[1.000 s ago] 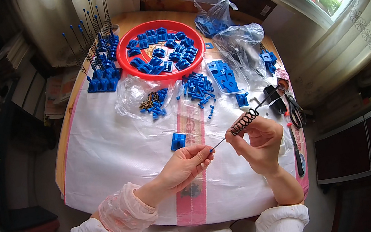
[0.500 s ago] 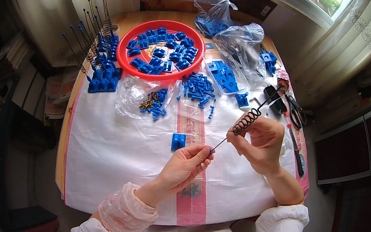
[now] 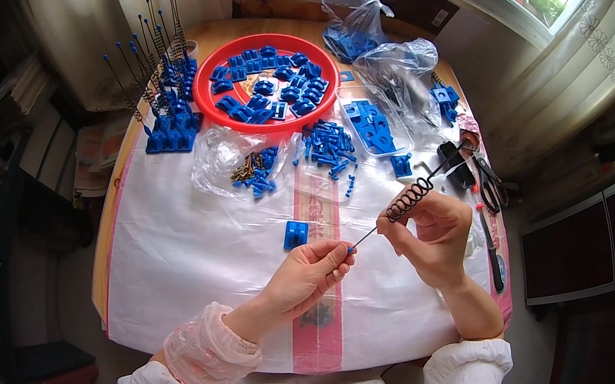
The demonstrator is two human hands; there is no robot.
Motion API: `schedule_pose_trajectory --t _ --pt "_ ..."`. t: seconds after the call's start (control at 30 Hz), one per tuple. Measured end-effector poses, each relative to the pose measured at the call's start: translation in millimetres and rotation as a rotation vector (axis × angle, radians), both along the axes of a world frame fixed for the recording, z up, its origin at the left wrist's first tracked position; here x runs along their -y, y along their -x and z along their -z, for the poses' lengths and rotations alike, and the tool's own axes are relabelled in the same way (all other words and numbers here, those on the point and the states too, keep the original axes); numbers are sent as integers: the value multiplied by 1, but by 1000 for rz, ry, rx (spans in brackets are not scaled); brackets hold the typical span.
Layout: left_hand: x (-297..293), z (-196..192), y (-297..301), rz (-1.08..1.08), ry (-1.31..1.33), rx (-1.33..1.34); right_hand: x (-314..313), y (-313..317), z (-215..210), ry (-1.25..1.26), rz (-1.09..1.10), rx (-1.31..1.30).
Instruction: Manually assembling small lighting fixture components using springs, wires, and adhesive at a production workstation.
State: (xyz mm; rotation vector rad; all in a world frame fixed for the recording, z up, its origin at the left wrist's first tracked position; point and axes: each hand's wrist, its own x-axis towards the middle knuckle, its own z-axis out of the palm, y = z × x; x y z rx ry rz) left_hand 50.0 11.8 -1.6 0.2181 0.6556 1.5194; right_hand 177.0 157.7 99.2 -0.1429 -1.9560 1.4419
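Observation:
A thin dark wire rod with a black coil spring (image 3: 409, 199) slants over the right part of the table. My left hand (image 3: 308, 277) pinches the small blue tip at its lower end between thumb and fingertips. Higher up, just below the coils, my right hand (image 3: 437, 236) grips the same rod with thumb and forefinger. The rod's far end reaches past the coils toward the tools at the right. A single blue plastic block (image 3: 296, 233) lies on the white cover, just beyond my left hand.
A red round tray (image 3: 203, 103) holds several blue blocks. Upright coil rods with blue tips stand in blue bases (image 3: 174, 133) at the far left. Blue pegs (image 3: 328, 147), brass screws (image 3: 246, 170), a clear box (image 3: 391, 151), scissors (image 3: 493, 192) and a screwdriver (image 3: 493, 254) lie around.

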Motion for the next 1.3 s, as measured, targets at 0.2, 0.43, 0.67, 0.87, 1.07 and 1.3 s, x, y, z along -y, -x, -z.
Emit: schedule_pose_trajectory --t 0.2,0.43,0.67,0.87,1.07,1.3 --pt "0 0 0 1 -13 3 -1 1 1 -44 -15 -29" --pt "0 0 0 -4 -13 -9 4 0 -2 72 19 44" --pt "-1 1 0 0 -6 -2 0 1 2 -30 -23 -7" --pt "0 1 -1 -3 -5 -5 3 1 -1 44 -1 23" --pt "-1 2 -1 2 -10 -16 1 2 0 -27 -27 -7" --pt "-1 -1 -1 -3 -7 -19 2 0 0 32 2 27"
